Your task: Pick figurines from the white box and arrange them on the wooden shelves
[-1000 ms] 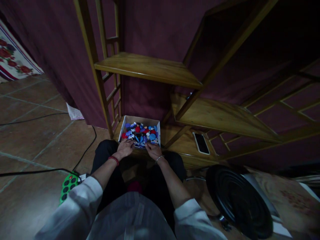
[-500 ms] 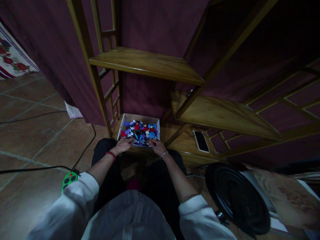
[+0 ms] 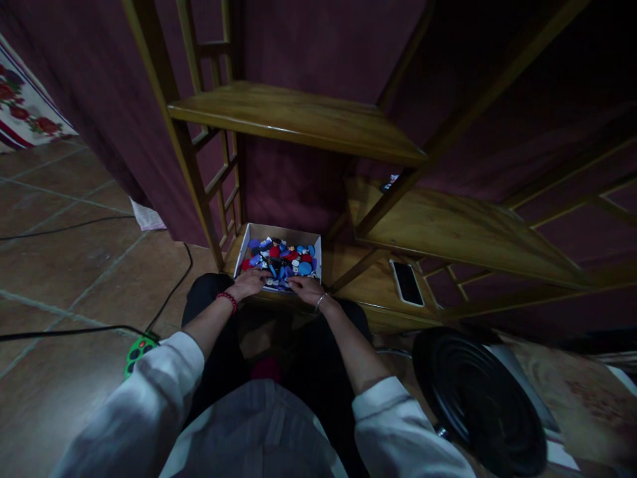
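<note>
A shallow white cardboard box [image 3: 241, 257] stands on the lowest wooden shelf, filled with small blue, red, purple, white and black pieces [image 3: 286, 257] whose kind is too small to make out. At the box's near left corner, my left hand [image 3: 249, 283] reaches over the rim, its fingers curled together among the pieces. My right hand [image 3: 307, 290] is at the near right side, thumb and fingers pinched over the front edge. Whatever either hand holds is hidden or too tiny to name. The two hands are a short way apart.
A white-framed phone [image 3: 409, 283] lies on the shelf right of the box. Wooden shelving [image 3: 298, 123] rises in front and overhangs it. A round black stool or base [image 3: 478, 398] stands at lower right. A green device [image 3: 139, 352] and black cables lie on the left floor.
My right hand has moved left along the box's front edge, closer to my left hand. My left hand stays near the same corner. The view has shifted slightly.
</note>
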### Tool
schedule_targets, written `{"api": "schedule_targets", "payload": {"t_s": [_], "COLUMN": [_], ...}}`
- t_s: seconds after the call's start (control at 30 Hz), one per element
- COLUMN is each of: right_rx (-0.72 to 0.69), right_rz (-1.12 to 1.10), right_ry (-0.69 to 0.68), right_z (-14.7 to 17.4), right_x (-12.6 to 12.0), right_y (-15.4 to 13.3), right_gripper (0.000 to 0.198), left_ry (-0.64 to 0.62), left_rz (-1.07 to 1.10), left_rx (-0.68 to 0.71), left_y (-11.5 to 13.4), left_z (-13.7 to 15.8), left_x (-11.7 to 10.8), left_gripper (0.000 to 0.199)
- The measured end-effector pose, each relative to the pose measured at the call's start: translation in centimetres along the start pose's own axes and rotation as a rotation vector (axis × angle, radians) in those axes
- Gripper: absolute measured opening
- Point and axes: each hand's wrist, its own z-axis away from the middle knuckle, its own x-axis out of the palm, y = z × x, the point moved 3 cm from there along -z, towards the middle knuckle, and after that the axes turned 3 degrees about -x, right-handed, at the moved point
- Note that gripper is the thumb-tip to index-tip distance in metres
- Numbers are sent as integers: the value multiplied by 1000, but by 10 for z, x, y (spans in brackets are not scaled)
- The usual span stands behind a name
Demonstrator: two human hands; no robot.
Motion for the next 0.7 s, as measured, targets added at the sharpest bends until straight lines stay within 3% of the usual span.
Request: {"api": "schedule_targets", "payload": {"t_s": [0.33, 0.7], "right_rx": [97, 122], "right_rz": [81, -363], "right_ry": [-28, 205], "right_z": [-15, -16], "right_x": [6, 25], "right_y": [-3, 14], "right_gripper": [24, 22], "left_ry": [8, 62], "left_rz": [-23, -22], "left_rx": [-68, -121], "left_y": [3, 4], "left_z": [-5, -3], "left_x": [3, 7], "left_gripper": [33, 29]}}
